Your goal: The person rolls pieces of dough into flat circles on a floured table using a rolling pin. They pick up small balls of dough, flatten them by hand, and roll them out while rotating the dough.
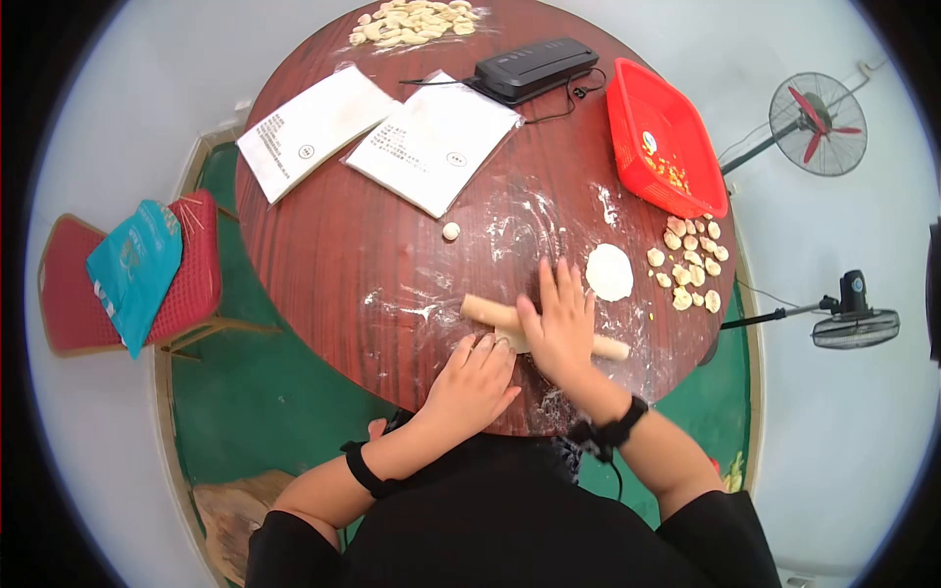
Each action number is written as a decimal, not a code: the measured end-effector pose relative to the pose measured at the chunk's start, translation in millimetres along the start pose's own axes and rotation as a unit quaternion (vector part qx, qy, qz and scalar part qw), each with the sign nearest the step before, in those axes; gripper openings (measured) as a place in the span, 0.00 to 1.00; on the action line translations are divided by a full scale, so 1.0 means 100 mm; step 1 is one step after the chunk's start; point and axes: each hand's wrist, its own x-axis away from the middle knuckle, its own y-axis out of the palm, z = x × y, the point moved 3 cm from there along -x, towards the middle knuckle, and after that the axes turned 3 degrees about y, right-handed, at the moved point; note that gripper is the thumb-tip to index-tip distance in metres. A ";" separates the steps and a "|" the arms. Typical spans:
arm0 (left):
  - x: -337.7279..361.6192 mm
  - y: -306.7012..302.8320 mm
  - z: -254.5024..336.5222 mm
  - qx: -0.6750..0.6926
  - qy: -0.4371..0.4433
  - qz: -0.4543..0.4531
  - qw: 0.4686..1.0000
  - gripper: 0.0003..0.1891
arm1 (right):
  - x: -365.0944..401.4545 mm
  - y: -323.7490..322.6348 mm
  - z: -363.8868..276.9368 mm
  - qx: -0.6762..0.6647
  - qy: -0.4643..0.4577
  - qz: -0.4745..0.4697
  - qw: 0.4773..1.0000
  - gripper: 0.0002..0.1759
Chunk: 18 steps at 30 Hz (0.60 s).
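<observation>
Under my right hand [561, 328] lies a wooden rolling pin [487, 312], set at a slant across the table near its front edge. The palm presses on the pin with the fingers stretched out, not wrapped round it. A small flattened piece of dough [514, 340] shows beneath the pin, partly hidden. My left hand [472, 384] has its fingertips closed on the near left edge of that dough. A rolled-out round wrapper [610, 272] lies flat beyond my right hand. One small dough ball [451, 231] sits farther off to the left.
The round brown table [323, 235] is dusted with flour. Several dough pieces [698, 265] lie at right by a red plastic basket [619, 127]. Two white packs [314, 132], a black appliance [534, 69] with cord and a dumpling pile [417, 22] are at the back.
</observation>
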 end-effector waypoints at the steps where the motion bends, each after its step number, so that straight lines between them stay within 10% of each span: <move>1: 0.01 -0.01 -0.02 0.002 -0.008 0.002 1.000 0.27 | 0.12 -0.01 -0.03 0.004 -0.014 -0.026 1.000 0.38; 18: 0.06 0.03 -0.03 -0.014 -0.016 0.006 1.000 0.29 | -0.73 0.00 0.23 -0.019 0.046 0.087 0.995 0.35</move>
